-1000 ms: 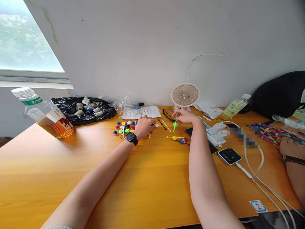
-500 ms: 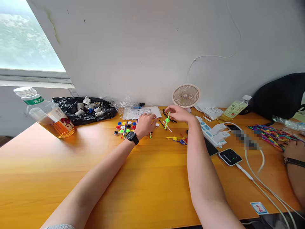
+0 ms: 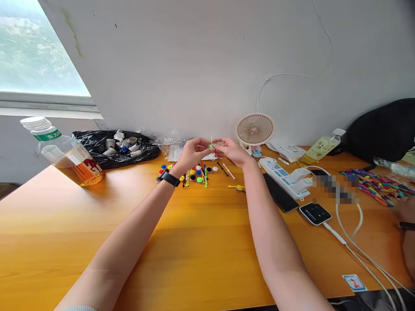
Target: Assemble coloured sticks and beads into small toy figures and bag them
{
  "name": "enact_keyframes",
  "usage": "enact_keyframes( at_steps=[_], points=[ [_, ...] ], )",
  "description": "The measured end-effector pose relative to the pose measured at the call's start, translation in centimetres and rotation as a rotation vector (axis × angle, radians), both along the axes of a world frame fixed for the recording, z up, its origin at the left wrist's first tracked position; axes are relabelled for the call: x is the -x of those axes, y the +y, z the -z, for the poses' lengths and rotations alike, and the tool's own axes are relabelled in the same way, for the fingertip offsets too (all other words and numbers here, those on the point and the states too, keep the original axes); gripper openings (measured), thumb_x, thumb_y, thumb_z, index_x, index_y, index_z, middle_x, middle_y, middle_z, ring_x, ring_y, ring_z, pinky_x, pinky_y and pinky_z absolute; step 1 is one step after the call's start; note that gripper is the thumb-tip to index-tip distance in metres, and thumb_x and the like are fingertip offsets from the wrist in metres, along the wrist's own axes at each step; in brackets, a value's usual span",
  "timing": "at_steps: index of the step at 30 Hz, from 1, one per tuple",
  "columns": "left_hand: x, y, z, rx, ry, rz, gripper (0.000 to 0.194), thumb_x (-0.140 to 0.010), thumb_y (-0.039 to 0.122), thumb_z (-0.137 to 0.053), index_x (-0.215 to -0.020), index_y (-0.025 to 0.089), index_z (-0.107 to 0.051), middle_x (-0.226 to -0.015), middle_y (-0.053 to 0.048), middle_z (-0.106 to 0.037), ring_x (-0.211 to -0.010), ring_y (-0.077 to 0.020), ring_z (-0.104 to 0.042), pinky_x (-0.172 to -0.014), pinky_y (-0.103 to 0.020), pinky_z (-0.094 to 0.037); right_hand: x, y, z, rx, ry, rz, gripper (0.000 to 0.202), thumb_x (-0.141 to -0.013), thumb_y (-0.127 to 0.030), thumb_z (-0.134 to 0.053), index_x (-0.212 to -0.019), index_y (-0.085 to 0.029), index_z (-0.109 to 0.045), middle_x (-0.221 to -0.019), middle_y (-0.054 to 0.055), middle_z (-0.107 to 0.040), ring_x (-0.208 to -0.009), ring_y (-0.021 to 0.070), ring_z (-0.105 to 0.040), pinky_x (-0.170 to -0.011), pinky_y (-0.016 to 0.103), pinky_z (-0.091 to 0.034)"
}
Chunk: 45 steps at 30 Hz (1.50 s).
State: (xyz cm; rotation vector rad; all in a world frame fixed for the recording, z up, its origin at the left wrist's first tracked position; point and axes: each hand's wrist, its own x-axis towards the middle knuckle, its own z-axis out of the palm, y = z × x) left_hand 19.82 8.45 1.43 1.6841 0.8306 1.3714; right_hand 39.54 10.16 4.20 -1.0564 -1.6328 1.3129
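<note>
Lime-green plastic arrow spinner (image 3: 211,146) sits left of the beige fan (image 3: 255,128), pinched in the right hand's (image 3: 234,152) grip; the left hand (image 3: 191,153) meets it, whether its grip is closed I cannot tell. Coloured discs (image 3: 199,179) lie on the bench (image 3: 194,242), left of the fan.

At the left edge of the tabletop (image 3: 194,242), a bottle (image 3: 76,162) is showing 东方 on its green band (image 3: 48,135). Toward the back edge, a second bottle (image 3: 320,149) is carrying unreadable characters; a sticker (image 3: 355,283) at the near edge is bearing an unclear red sign.
</note>
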Motion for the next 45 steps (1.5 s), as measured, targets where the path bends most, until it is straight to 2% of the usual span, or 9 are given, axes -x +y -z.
enact_keyframes(
  at_steps=[9,15,19,22,26,33,39,42,45],
  points=[
    [0.8,-0.1,-0.6,-0.1,0.189,0.039,0.03,-0.085,0.037,-0.082,-0.104,0.015,-0.076,-0.1,-0.01,-0.08,-0.088,-0.0211,-0.077,-0.084,-0.035,-0.063,0.6,-0.2,0.0,-0.038,0.053,-0.088,0.018,-0.076,-0.026,-0.071,-0.091,-0.018,-0.066,-0.075,-0.002,-0.063,-0.064,0.0106,-0.052,-0.062,0.024,-0.042],
    [0.3,-0.2,0.1,-0.083,0.241,0.058,0.012,-0.083,0.025,-0.075,-0.087,0.015,-0.069,-0.084,-0.005,-0.077,-0.078,-0.0184,-0.076,-0.068,-0.025,-0.058,0.5,-0.4,0.6,-0.091,-0.205,-0.111,0.011,-0.084,-0.03,-0.062,-0.086,-0.019,-0.058,-0.066,-0.007,-0.046,-0.059,0.0104,-0.037,-0.057,0.023,-0.031],
    [-0.4,-0.5,1.4,-0.055,0.397,0.032,0.012,-0.078,0.021,-0.076,-0.08,0.017,-0.064,-0.073,-0.001,-0.072,-0.07,-0.0169,-0.072,-0.059,-0.022,-0.05,-0.2,0.4,1.3,-0.137,-0.613,0.073,0.01,-0.095,-0.027,-0.054,-0.094,-0.019,-0.06,-0.072,-0.004,-0.055,-0.063,0.0124,-0.043,-0.06,0.024,-0.034],
    [-1.6,-1.0,2.8,-0.084,0.499,0.122,0.009,-0.078,0.02,-0.076,-0.081,0.017,-0.068,-0.077,-0.003,-0.074,-0.072,-0.0181,-0.071,-0.064,-0.026,-0.051,-1.7,1.4,2.2,-0.12,-0.805,0.157,0.005,-0.091,-0.021,-0.061,-0.093,-0.017,-0.064,-0.077,0.001,-0.062,-0.07,0.0146,-0.05,-0.062,0.025,-0.035],
    [-3.0,-1.9,4.2,-0.246,0.693,0.255,0.014,-0.08,0.017,-0.074,-0.093,0.02,-0.08,-0.097,-0.006,-0.081,-0.088,-0.0233,-0.072,-0.081,-0.034,-0.054,-3.6,2.2,3.4,-0.04,-0.918,0.126,0.012,-0.08,-0.018,-0.077,-0.09,-0.016,-0.071,-0.079,0.005,-0.069,-0.072,0.0173,-0.058,-0.064,0.026,-0.039],
    [-1.5,-1.0,4.1,-0.392,0.891,0.13,0.013,-0.078,0.019,-0.081,-0.09,0.023,-0.083,-0.099,-0.008,-0.079,-0.102,-0.0296,-0.067,-0.091,-0.039,-0.05,-6.0,1.9,2.8,0.063,-0.934,-0.012,0.031,-0.082,-0.037,-0.081,-0.106,-0.018,-0.078,-0.088,0.005,-0.076,-0.066,0.0152,-0.061,-0.059,0.024,-0.044],
    [-0.4,-0.6,3.7,-0.385,1.047,-0.064,0.025,-0.083,0.041,-0.084,-0.099,0.021,-0.082,-0.099,-0.013,-0.076,-0.104,-0.0347,-0.062,-0.09,-0.042,-0.046,-8.8,0.5,1.4,0.266,-0.982,-0.203,0.035,-0.061,-0.043,-0.094,-0.082,-0.018,-0.082,-0.083,0.006,-0.076,-0.07,0.0168,-0.061,-0.056,0.025,-0.041],
    [-0.4,-0.6,4.0,-0.374,1.092,-0.065,0.02,-0.088,0.039,-0.079,-0.098,0.022,-0.083,-0.093,-0.012,-0.077,-0.104,-0.034,-0.061,-0.089,-0.042,-0.044,-9.2,0.2,1.9,0.411,-0.986,-0.338,0.049,-0.046,-0.043,-0.1,-0.086,-0.021,-0.082,-0.078,0.002,-0.074,-0.065,0.0142,-0.056,-0.053,0.024,-0.037],
    [-0.6,-0.6,4.3,-0.38,1.102,-0.059,0.016,-0.091,0.035,-0.076,-0.098,0.023,-0.084,-0.099,-0.011,-0.078,-0.103,-0.0326,-0.061,-0.087,-0.04,-0.043,-8.9,0.2,2.5,0.48,-0.992,-0.345,0.055,-0.036,-0.04,-0.102,-0.083,-0.021,-0.081,-0.073,0.0,-0.072,-0.062,0.0134,-0.056,-0.052,0.024,-0.037]
  ],
)
